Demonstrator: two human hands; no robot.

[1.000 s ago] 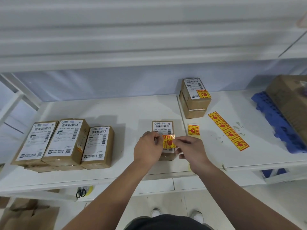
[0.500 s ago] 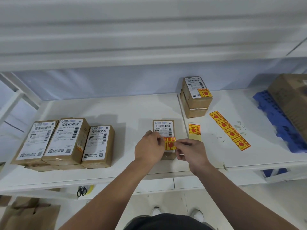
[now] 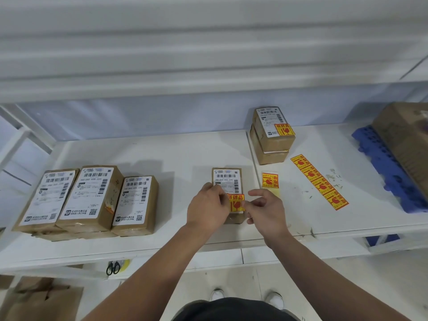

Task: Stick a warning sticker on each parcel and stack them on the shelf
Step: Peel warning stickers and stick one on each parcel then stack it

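A small brown parcel with a white shipping label lies on the white shelf in front of me. A yellow-and-red warning sticker sits on its near right corner. My left hand grips the parcel's left side, thumb on the sticker. My right hand is at the sticker's right edge with its fingers spread, and only the thumb tip touches it. Two stacked parcels stand at the back right, the top one bearing a sticker. Three unstickered parcels lie side by side at the left.
A strip of several warning stickers and one single sticker lie on the shelf to the right. A blue plastic pallet with a big cardboard box fills the far right. Scissors rest on a lower ledge.
The sticker has gone from being held over the parcel to lying flat on its corner. My right fingers have opened off it. My left hand stays on the parcel.
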